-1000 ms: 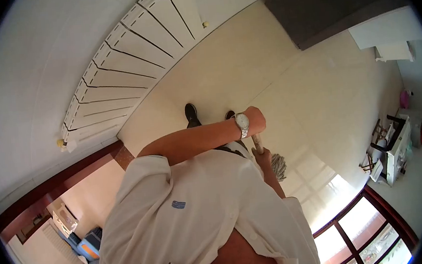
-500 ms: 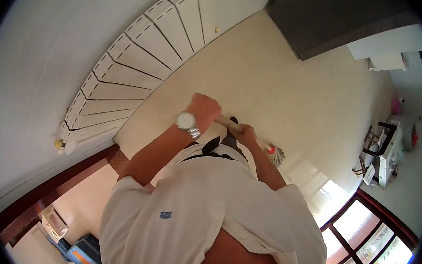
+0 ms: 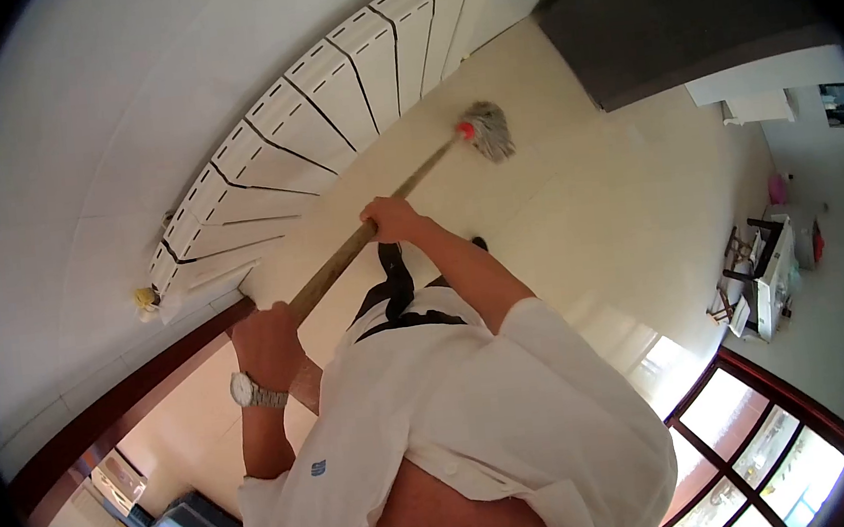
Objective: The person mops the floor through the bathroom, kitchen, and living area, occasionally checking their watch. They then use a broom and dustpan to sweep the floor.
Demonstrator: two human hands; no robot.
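A long wooden-handled mop (image 3: 424,168) stretches diagonally across the view. Its grey string head (image 3: 491,135), joined by a red collar (image 3: 468,131), lies on the pale floor near the radiator. My left hand (image 3: 266,339), with a wristwatch (image 3: 254,391) on its wrist, is closed around the upper end of the handle, by the dark red door frame. Farther down the handle, my right hand (image 3: 393,218) is wrapped round it. Part of my feet and dark legwear shows beneath my arms.
A white ribbed radiator (image 3: 327,91) runs along the wall on the left. A dark cabinet-like block (image 3: 672,21) stands at the upper right. On the right is a small rack (image 3: 770,278) with items. A red-framed glass door (image 3: 748,436) is at lower right.
The mop head has swung from beside my right forearm to far ahead, near the radiator. My left hand has moved back toward the door frame; my right hand has moved left and forward.
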